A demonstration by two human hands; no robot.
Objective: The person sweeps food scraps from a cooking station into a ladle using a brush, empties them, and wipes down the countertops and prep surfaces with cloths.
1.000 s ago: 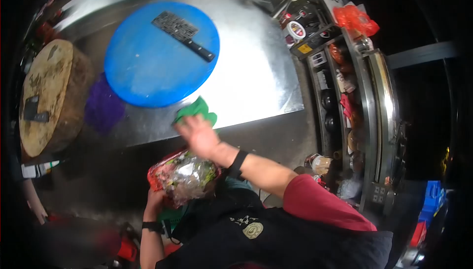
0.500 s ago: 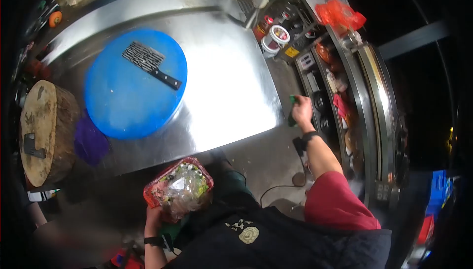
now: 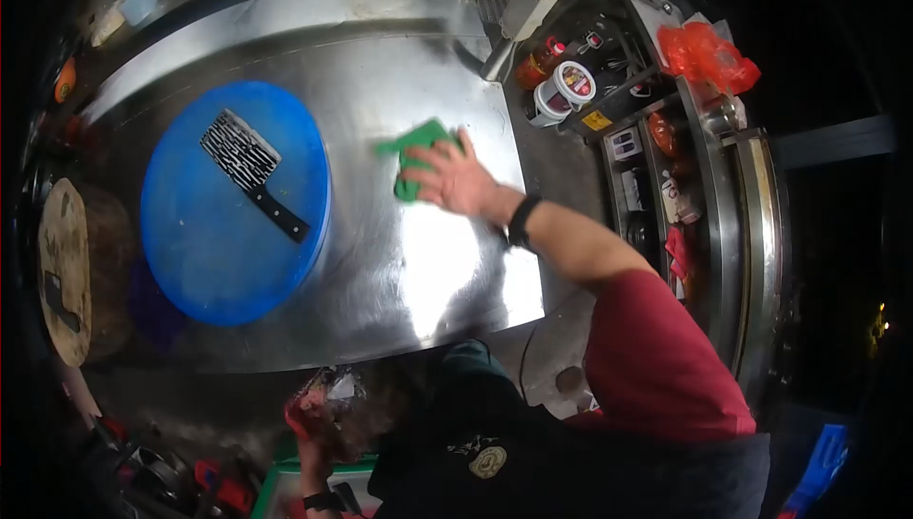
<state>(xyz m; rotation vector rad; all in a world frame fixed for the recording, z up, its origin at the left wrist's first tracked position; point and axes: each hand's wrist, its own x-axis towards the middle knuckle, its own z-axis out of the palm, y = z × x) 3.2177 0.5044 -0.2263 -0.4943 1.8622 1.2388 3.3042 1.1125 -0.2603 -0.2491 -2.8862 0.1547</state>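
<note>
My right hand (image 3: 456,175) lies with its fingers spread over a green cloth (image 3: 423,139), pressing it on the steel table (image 3: 380,277). Low in the view, my left hand (image 3: 309,445) grips a clear plastic bag (image 3: 344,413) with reddish edges, below the table's near edge. The bag's contents are too dark to make out. Left of my right hand, a cleaver (image 3: 242,158) with a black handle rests on the round blue cutting board (image 3: 190,272).
A round wooden chopping block (image 3: 65,243) with another blade (image 3: 59,300) on it stands at the far left. White buckets (image 3: 563,91) sit beyond the table's right end. Shelving (image 3: 713,224) with a red plastic bag (image 3: 709,58) lines the right side.
My right hand has come left from beyond the table's end and set the green cloth on the tabletop. The bag in my left hand has moved lower and is darker now.
</note>
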